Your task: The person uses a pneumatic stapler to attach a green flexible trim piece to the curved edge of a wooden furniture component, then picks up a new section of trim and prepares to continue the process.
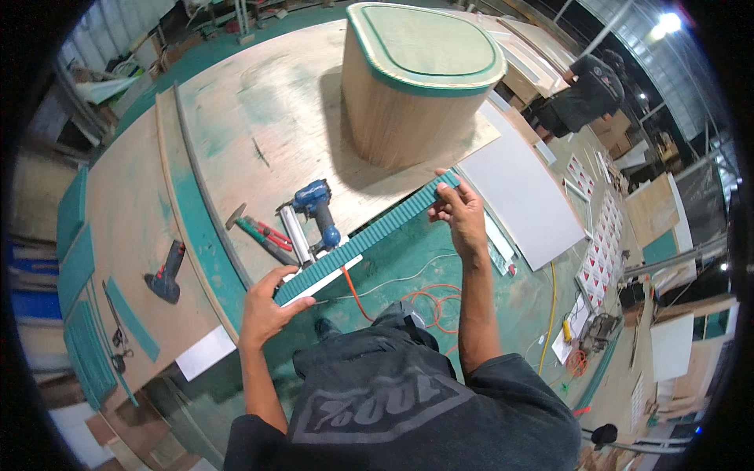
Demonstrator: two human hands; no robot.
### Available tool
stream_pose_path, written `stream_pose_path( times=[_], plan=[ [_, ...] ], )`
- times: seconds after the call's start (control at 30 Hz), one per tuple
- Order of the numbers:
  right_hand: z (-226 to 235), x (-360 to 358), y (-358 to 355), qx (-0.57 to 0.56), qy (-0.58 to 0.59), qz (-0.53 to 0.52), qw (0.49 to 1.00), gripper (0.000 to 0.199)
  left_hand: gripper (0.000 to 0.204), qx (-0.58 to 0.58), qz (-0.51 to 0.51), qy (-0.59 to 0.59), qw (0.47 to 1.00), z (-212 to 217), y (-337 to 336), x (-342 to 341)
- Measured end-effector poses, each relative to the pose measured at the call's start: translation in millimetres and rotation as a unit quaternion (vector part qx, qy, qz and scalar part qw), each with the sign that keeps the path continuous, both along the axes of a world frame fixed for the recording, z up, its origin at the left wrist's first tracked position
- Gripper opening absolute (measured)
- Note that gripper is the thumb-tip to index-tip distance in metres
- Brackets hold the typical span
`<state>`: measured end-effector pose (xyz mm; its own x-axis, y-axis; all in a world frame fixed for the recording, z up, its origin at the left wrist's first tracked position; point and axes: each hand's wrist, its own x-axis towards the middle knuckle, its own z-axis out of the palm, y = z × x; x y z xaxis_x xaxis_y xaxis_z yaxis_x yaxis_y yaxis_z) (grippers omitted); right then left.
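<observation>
A long green strip with ribs across its face (369, 238) stretches slantwise in front of me, held up between my two hands at the near edge of the workbench. Its lower left end is pinched in my left hand (267, 312), thumb below and fingers above. At the upper right end, my right hand (462, 213) grips it between thumb and fingers. Just beyond the strip, a blue nail gun (316, 206) lies on the bench. Beside the gun are a hammer (259, 238) and red-handled pliers (273, 235).
A tall wooden box with rounded corners and a green-edged top (416, 86) stands on the bench. To the left lie a cordless drill (166, 275), scissors (119, 339) and green strips (86, 353). An orange hose (357, 297) runs down to the floor. Another person (581, 94) is at far right.
</observation>
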<state>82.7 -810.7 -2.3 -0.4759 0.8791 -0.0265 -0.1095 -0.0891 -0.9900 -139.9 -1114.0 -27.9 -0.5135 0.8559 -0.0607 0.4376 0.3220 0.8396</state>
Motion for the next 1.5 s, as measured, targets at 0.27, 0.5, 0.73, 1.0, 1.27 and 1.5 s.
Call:
stream_pose_path(
  times=[0.27, 0.5, 0.73, 1.0, 1.27, 1.5],
  plan=[
    [27, 67, 118, 0.000, 0.031, -0.077, 0.997, 0.036, 0.038, 0.050, -0.104, 0.054, 0.992, 10, 148, 31],
    [31, 97, 266, 0.011, 0.020, -0.094, 0.995, 0.033, 0.034, -0.035, -0.159, -0.065, 0.985, -3, 288, 83],
    [19, 100, 387, 0.025, -0.025, -0.048, 0.998, 0.038, 0.030, -0.094, -0.192, -0.177, 0.961, 9, 373, 117],
    [-10, 90, 444, -0.086, 0.060, 0.036, 0.994, 0.032, 0.028, -0.081, -0.085, 0.051, 0.992, 25, 408, 121],
    [-24, 75, 471, -0.152, 0.121, 0.071, 0.978, 0.028, 0.024, -0.027, 0.010, 0.326, 0.945, 57, 435, 113],
    [-32, 52, 506, -0.134, 0.090, 0.093, 0.983, 0.029, 0.022, -0.038, 0.046, 0.362, 0.930, 54, 462, 117]
  ],
)
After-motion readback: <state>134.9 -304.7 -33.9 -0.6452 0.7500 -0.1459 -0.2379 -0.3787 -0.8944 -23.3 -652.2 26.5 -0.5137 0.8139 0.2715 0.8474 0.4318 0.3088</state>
